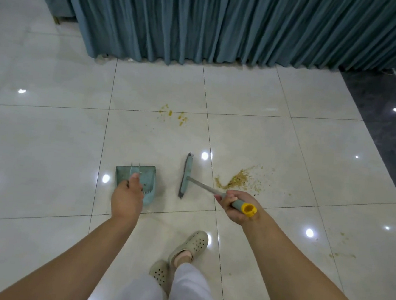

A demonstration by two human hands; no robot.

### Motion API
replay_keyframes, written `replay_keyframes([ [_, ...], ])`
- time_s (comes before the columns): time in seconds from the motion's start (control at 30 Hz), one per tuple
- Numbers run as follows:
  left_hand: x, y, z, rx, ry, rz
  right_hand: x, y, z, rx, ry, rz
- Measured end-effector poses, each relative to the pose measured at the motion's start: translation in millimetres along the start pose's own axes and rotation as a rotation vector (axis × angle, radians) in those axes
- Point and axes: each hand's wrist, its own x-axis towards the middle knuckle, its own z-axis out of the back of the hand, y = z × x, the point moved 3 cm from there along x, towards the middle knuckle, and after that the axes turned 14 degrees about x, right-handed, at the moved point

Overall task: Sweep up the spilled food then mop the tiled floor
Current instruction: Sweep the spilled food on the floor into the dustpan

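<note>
Two light plastic tools: my right hand (234, 206) has its fingers wrapped round the grey broom (186, 176) handle's yellow-capped end, my left hand (128, 197) grips the teal dustpan (150, 179). Loose yellow crumbs (236, 179) lie right of the bristles, likely smearing.

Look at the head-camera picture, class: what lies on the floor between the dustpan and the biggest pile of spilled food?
The broom head stands between the dustpan and the pile of spilled food, on bare white tiles, in the head view.

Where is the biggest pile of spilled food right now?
In the head view, the biggest pile lies on the tiled floor, right of the broom head, ahead of the right hand.
</note>
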Motion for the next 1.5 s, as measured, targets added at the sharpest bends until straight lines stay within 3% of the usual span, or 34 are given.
replay_keyframes([
  [0.2, 15.7, 15.3, 16.1, -0.011, -0.011, 0.012, 29.6, -28.7, -36.9, 0.094, 0.011, -0.104],
  [0.33, 19.8, 20.8, 22.6, 0.044, -0.023, 0.008, 40.3, -16.8, -37.6, 0.256, -0.041, -0.071],
  [0.63, 17.1, 26.8, 8.7, 0.095, 0.007, 0.042, 22.7, 49.0, 0.2, 0.602, -0.099, 0.032],
  [0.83, 5.9, 21.6, 2.4, 0.127, 0.05, 0.001, 2.1, 57.2, 39.9, 0.681, -0.118, 0.128],
  [1.0, -4.1, 18.2, 0.9, 0.039, 0.102, -0.004, -18.0, 44.4, 67.4, 0.523, -0.098, 0.102],
  [1.3, -22.3, 8.7, -1.3, 0.17, 0.121, -0.102, -39.4, -8.5, 101.5, 0.189, -0.075, -0.02],
  [1.5, -31.1, 6.1, -7.9, 0.193, 0.147, -0.141, -33.1, -26.3, 119.4, 0.156, -0.127, -0.034],
])
